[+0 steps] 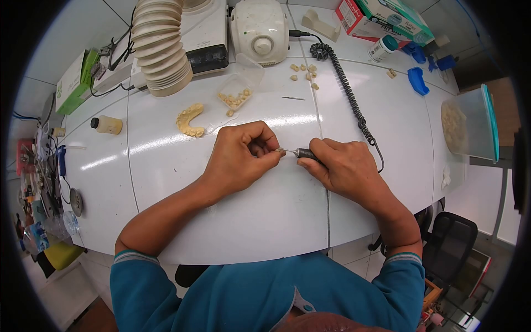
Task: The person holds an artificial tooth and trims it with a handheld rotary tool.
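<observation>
Near the middle of the white table [249, 221], my left hand [240, 155] pinches a small pale piece [281, 151] between thumb and fingertips. My right hand [345, 169] is wrapped round a dark rotary handpiece [307, 154], whose thin tip points left and meets the small piece. A coiled black cord [345, 83] runs from the control box [260, 33] down to beside my right hand. Beyond my left hand lie a yellowish dental arch model [191, 120] and a clear open container [247, 77] of small tooth-like pieces [235, 98].
A ribbed hose [160, 50] stands at the back left. A small bottle [106, 125] is at the left. Loose pieces [308, 76] and a thin metal bur [293, 98] lie beyond my hands. At the right are a blue tray [417, 81] and a teal-lidded tub [470, 124].
</observation>
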The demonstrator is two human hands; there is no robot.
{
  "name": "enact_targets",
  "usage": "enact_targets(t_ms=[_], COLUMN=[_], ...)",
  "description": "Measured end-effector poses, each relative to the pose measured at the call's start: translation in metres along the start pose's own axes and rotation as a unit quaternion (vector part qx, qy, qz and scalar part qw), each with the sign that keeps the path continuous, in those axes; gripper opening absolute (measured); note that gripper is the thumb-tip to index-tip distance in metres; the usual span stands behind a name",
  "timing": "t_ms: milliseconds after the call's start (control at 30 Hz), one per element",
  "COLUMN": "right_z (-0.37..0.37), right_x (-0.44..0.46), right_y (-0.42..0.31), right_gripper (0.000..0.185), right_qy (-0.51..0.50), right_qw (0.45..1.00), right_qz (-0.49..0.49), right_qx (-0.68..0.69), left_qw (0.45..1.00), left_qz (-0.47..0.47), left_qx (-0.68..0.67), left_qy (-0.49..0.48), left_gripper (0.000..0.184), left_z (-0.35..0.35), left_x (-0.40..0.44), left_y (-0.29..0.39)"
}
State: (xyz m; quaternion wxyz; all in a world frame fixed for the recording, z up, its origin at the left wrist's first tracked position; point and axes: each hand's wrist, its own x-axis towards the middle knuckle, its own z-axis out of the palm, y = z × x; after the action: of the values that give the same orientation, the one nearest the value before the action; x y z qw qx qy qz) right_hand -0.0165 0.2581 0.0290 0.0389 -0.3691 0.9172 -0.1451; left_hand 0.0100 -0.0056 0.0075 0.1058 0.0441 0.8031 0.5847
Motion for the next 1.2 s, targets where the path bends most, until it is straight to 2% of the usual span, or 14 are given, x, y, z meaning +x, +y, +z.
enact_targets(t_ms=[1200], right_z=[-0.0016], right_x=[0.0012], right_y=[-0.0006], right_gripper=[0.045], right_qy=[-0.012], right_qw=[1.000], right_qz=[0.010], right_qx=[0.006], left_qw=[1.000], left_qz=[0.004], left_qx=[-0.008], left_qy=[-0.006], left_gripper=[0.018], left_z=[-0.0002], left_x=[0.0006], left_y=[0.0002])
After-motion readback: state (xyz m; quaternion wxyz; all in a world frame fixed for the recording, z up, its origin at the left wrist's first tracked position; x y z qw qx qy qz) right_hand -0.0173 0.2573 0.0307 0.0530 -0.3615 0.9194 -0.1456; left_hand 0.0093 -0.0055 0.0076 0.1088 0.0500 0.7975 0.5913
